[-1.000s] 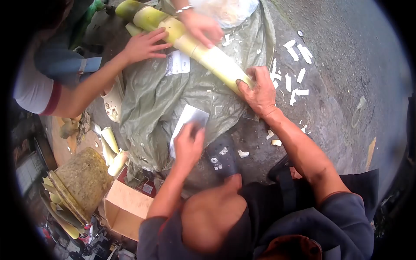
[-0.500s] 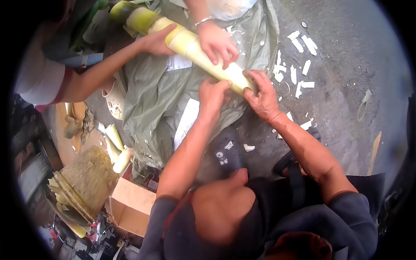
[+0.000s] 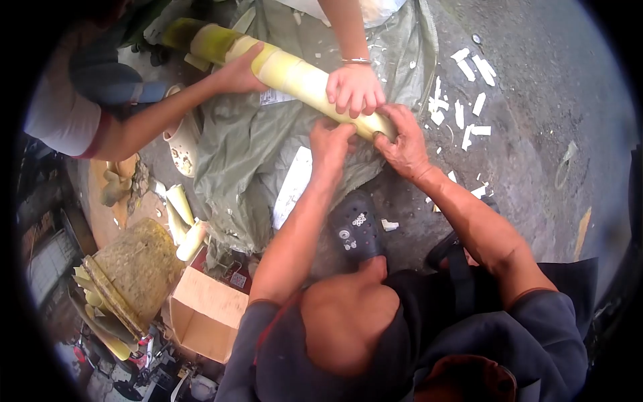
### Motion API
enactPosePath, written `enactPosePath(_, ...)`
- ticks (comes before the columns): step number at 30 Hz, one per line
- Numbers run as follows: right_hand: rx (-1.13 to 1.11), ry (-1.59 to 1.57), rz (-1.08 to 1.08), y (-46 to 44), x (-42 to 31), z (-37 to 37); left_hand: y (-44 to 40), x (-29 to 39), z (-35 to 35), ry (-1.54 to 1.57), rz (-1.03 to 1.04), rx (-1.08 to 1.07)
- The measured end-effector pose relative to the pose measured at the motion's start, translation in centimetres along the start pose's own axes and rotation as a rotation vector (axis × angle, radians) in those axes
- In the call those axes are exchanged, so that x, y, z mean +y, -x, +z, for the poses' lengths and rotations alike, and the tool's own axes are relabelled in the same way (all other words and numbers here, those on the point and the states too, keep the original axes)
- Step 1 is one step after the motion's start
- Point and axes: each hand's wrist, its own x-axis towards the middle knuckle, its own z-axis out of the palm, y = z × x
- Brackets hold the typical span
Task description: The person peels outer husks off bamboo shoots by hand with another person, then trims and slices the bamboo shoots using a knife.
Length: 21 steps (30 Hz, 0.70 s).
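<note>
A long pale-yellow bamboo shoot (image 3: pixel 295 74), ringed and greener at its far end, lies slanted from upper left to the middle of the head view. My left hand (image 3: pixel 329 147) grips its lower side close to the near end, with its thumb on the surface. Around the near end itself are the curled fingers and thumb of my right hand (image 3: pixel 406 144). Another person's hand (image 3: pixel 241 70) holds the shoot farther up. That person's other hand (image 3: pixel 356 87), with a bracelet at the wrist, presses on top beside my fingers.
A grey-green plastic sheet (image 3: pixel 231 161) lies under the shoot. White scraps (image 3: pixel 469 100) litter the floor at right. At lower left stand an open cardboard box (image 3: pixel 207 315) and a yellowed container (image 3: pixel 137 271), near several pale peeled pieces (image 3: pixel 179 208). My clog (image 3: pixel 358 228) is below my hands.
The other person's braceleted hand has moved right and down along the shoot towards its near end. My two hands keep their hold with little shift.
</note>
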Motion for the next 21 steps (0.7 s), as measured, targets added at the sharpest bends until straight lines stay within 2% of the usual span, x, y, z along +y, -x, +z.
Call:
enactPosePath(10, 0.012, 0.189, 0.000, -0.4, -1.3, -0.2, 0.3, -0.1, -0.1, 0.110, 0.006, -0.049)
enactPosePath(16, -0.143, 0.369, -0.056, -1.4, -1.4, -1.2, -0.1, -0.7, -0.2, 0.105, 0.026, -0.047)
enactPosePath(21, -0.089, 0.310, -0.084, -1.4, -0.2, -1.0, 0.3, -0.3, 0.1, 0.068, 0.002, -0.035)
